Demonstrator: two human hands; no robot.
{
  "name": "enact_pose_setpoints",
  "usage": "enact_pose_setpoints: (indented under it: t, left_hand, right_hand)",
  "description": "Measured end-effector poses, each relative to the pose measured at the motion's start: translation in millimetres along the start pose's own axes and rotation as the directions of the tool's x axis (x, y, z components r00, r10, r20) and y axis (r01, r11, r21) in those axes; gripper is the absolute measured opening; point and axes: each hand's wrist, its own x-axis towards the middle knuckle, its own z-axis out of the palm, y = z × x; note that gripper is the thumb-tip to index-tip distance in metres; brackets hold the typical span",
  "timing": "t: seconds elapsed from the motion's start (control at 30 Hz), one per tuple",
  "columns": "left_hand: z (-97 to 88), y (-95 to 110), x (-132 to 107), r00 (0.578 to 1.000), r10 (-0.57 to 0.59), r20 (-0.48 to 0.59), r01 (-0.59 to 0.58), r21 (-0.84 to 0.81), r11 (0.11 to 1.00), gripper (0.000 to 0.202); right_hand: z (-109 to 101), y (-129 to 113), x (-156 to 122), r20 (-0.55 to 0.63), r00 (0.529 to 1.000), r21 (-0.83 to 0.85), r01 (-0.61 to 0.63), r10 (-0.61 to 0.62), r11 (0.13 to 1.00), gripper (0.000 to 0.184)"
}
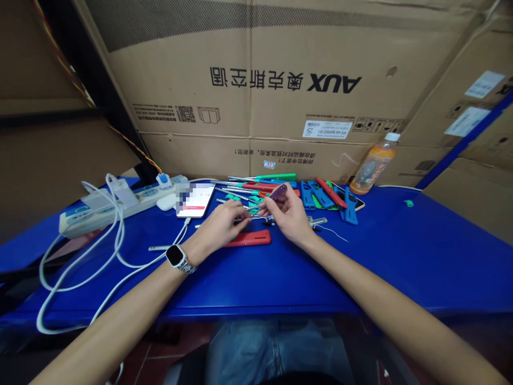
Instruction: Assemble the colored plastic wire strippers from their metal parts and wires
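My left hand, a watch on its wrist, is closed in a pinch on a thin metal shaft with a green part. My right hand is closed round a purple handle piece and meets the left hand at the shaft. A red flat handle lies on the blue table just under both hands. Several screwdrivers with red, green and blue handles lie behind them.
A phone with a white cable, a power strip and looping white cables occupy the left. Blue, green and red flat handles and an orange drink bottle sit at right. Large cardboard boxes wall off the back.
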Motion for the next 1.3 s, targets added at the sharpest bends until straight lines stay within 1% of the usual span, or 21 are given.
enact_pose_setpoints:
  t: [0.13, 0.17, 0.23, 0.27, 0.33, 0.4, 0.5, 0.63, 0.93, 1.03, 1.17, 1.3]
  left_hand:
    - [7.6, 13, -1, 1.0, 0.011, 0.026, -0.008, -0.13, 0.991, 0.015]
    - [9.1, 16, -2, 0.999, 0.01, 0.04, -0.004, -0.15, 0.989, 0.019]
    - [11.0, 21, -4, 0.997, 0.017, 0.072, -0.007, -0.132, 0.991, 0.033]
    - [11.6, 22, -5, 0.995, 0.028, 0.095, -0.018, -0.109, 0.994, 0.036]
    - [12.3, 22, -6, 0.989, 0.054, 0.136, -0.043, -0.081, 0.996, 0.032]
    - [13.1, 21, -6, 0.986, 0.057, 0.158, -0.042, -0.096, 0.995, 0.027]
    - [15.0, 18, -6, 0.987, 0.032, 0.156, -0.013, -0.121, 0.993, 0.027]
    - [16.7, 17, -5, 0.986, 0.02, 0.164, -0.001, -0.113, 0.994, 0.027]
    - [14.9, 20, -5, 0.985, 0.034, 0.168, -0.014, -0.119, 0.993, 0.021]
    - [15.3, 20, -5, 0.986, 0.039, 0.164, -0.019, -0.12, 0.993, 0.021]
    - [17.0, 18, -6, 0.987, 0.039, 0.153, -0.019, -0.127, 0.992, 0.022]
    - [17.7, 18, -6, 0.987, 0.021, 0.16, 0.002, -0.14, 0.99, 0.022]
  right_hand:
    - [-10, -7, -1, 0.01, 1.0, -0.087, 0.029, -0.028, 0.996, 0.029]
    - [-12, -8, -2, 0.006, 1.0, -0.105, 0.03, -0.029, 0.994, 0.029]
    - [-17, -11, -3, 0.002, 1.0, -0.128, 0.023, -0.023, 0.992, 0.029]
    - [-19, -11, -4, 0.002, 1.0, -0.131, 0.016, -0.016, 0.991, 0.029]
    - [-20, -13, -5, 0.008, 1.0, -0.132, 0.003, -0.002, 0.991, 0.03]
    - [-19, -14, -6, 0.017, 1.0, -0.133, 0.001, 0.002, 0.991, 0.03]
    - [-17, -13, -7, 0.04, 0.999, -0.136, 0.018, -0.012, 0.99, 0.029]
    - [-16, -12, -7, 0.056, 0.998, -0.163, 0.04, -0.031, 0.986, 0.027]
    - [-14, -8, -7, 0.069, 0.997, -0.196, 0.034, -0.021, 0.98, 0.024]
    - [-14, -9, -6, 0.077, 0.997, -0.231, 0.039, -0.022, 0.972, 0.023]
    - [-15, -12, -5, 0.127, 0.992, -0.317, 0.06, -0.02, 0.947, 0.019]
    - [-17, -14, -6, 0.148, 0.989, -0.343, 0.051, 0.001, 0.938, 0.022]
